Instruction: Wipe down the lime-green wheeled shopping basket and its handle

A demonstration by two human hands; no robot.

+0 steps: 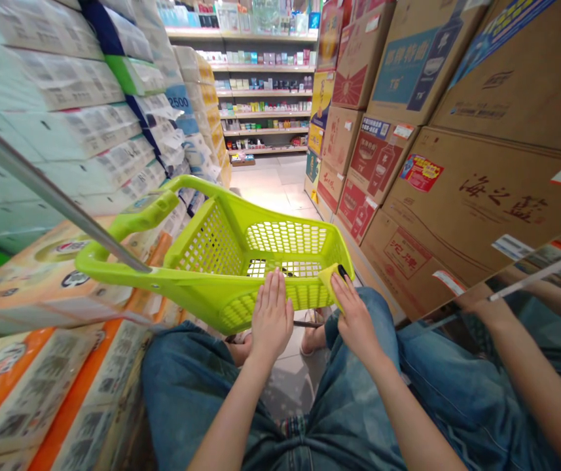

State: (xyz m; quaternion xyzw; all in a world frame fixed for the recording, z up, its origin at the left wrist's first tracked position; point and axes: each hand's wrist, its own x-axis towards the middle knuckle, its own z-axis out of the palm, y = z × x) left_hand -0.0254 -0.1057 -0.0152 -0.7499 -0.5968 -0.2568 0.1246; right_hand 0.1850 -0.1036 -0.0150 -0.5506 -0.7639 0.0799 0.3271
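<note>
A lime-green shopping basket [216,282] with lattice walls stands on the floor before my knees. Its green handle [135,222] and a grey metal pole [69,196] are at its left end. My left hand [271,320] lies flat against the near side wall, fingers straight and together, the tips at the rim. Near the basket's right corner, my right hand [359,324] presses a yellow cloth [328,280] with a black edge onto the rim. Part of the cloth is hidden under the fingers. The basket's inside shows a perforated floor.
Wrapped paper packs [84,124] are stacked high on the left, with orange-striped packs [19,392] beside my left leg. Cardboard cartons [481,190] line the right side above a mirror-like panel [520,314] reflecting my arm. Stocked shelves [265,95] stand beyond the tiled aisle.
</note>
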